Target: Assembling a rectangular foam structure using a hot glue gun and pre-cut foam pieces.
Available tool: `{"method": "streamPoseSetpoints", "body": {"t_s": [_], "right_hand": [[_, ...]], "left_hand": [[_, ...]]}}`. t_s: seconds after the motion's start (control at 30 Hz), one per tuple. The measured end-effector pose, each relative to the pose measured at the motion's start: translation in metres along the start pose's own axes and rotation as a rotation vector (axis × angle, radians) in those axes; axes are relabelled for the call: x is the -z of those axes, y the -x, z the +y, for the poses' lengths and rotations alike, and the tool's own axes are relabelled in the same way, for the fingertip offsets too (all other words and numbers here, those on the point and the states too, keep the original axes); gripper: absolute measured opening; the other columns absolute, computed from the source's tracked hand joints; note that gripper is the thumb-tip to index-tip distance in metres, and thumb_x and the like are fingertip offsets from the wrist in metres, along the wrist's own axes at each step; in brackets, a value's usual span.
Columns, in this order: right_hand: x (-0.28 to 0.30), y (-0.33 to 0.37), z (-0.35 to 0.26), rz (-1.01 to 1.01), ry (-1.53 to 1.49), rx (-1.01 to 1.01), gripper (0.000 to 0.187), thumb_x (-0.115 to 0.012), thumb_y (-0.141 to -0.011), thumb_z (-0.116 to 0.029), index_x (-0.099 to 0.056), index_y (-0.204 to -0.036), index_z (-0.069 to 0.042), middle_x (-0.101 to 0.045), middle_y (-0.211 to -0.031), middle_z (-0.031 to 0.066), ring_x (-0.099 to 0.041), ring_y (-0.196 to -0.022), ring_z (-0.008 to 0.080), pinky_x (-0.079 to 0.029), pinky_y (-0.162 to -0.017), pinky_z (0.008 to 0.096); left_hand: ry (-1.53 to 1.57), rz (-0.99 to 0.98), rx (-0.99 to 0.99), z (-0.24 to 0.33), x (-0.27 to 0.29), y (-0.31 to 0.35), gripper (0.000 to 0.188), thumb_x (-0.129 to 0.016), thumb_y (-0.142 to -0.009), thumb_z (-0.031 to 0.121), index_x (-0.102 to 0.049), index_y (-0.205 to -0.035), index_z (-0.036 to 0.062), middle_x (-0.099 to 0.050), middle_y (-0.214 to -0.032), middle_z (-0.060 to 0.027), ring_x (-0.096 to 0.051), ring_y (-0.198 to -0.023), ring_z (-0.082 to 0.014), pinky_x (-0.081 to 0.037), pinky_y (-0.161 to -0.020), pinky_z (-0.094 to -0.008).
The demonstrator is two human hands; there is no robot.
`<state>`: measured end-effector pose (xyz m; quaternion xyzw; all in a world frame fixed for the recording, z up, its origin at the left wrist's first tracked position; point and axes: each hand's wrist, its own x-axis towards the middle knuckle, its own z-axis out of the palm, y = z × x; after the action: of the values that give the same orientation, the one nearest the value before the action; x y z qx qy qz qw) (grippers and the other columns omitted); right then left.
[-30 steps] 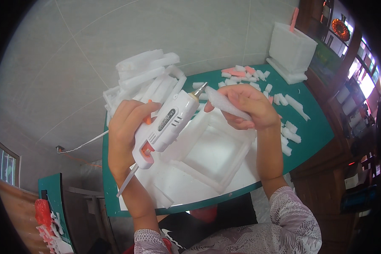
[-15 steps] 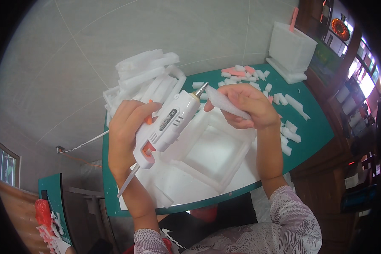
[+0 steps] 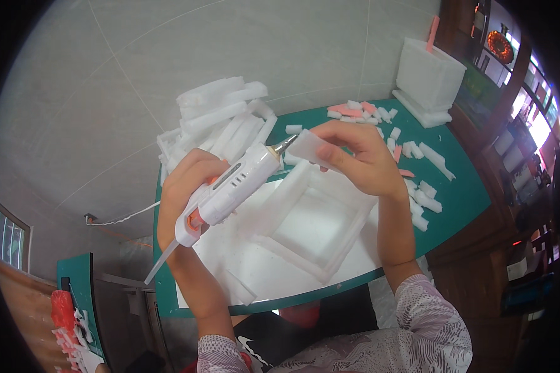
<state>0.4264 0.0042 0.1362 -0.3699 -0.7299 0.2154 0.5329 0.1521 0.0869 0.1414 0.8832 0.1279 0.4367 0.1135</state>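
Note:
My left hand (image 3: 191, 180) is wrapped round a white hot glue gun (image 3: 239, 184) with an orange trigger. A glue stick (image 3: 160, 264) pokes out of its back end. The metal nozzle points up and right, at the edge of a small white foam piece (image 3: 312, 149); whether they touch I cannot tell. My right hand (image 3: 367, 158) pinches that foam piece between thumb and fingers. Below both hands, a square frame of white foam strips (image 3: 292, 255) lies on a white sheet (image 3: 221, 261).
White foam frames (image 3: 221, 115) are stacked at the back left of the green table mat (image 3: 460, 186). Foam scraps (image 3: 426, 199) and pink pieces (image 3: 345, 110) lie to the right. A white foam box (image 3: 429, 78) stands at the far right corner. A white cord (image 3: 127, 219) runs leftward.
The glue gun has tilted lower and shifted slightly left. My right hand has turned the foam piece, so its flat face shows more; the nozzle stays near its edge.

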Motion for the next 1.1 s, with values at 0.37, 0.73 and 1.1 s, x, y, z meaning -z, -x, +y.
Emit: {"method": "streamPoseSetpoints", "body": {"t_s": [0.37, 0.73, 1.1], "right_hand": [[-0.002, 0.004, 0.002, 0.044, 0.064, 0.064, 0.020, -0.063, -0.092, -0.012, -0.066, -0.106, 0.002, -0.067, -0.086, 0.0074, -0.060, -0.074, 0.0108, -0.047, -0.069, 0.0232], [0.002, 0.001, 0.012, 0.137, 0.093, 0.066, 0.022, -0.062, -0.095, -0.018, -0.067, -0.107, -0.001, -0.067, -0.082, 0.0042, -0.059, -0.072, 0.0095, -0.047, -0.066, 0.0220], [0.008, 0.005, 0.003, 0.068, 0.134, 0.027, 0.028, -0.060, -0.097, -0.021, -0.062, -0.114, 0.001, -0.066, -0.092, 0.0075, -0.060, -0.081, 0.0136, -0.048, -0.072, 0.0258]], "left_hand": [[0.003, -0.019, 0.014, -0.001, -0.003, 0.005, 0.026, -0.075, -0.067, 0.006, -0.063, -0.091, 0.0049, -0.061, -0.085, -0.0090, -0.059, -0.076, -0.0248, -0.047, -0.068, -0.0302], [-0.139, -0.017, 0.075, -0.009, 0.005, 0.002, 0.030, -0.072, -0.069, 0.000, -0.066, -0.097, 0.0078, -0.063, -0.087, -0.0076, -0.061, -0.078, -0.0216, -0.049, -0.070, -0.0298], [0.011, -0.008, 0.099, -0.010, 0.009, 0.005, 0.034, -0.074, -0.066, -0.003, -0.067, -0.098, 0.0086, -0.062, -0.084, -0.0065, -0.062, -0.074, -0.0192, -0.050, -0.067, -0.0277]]}}
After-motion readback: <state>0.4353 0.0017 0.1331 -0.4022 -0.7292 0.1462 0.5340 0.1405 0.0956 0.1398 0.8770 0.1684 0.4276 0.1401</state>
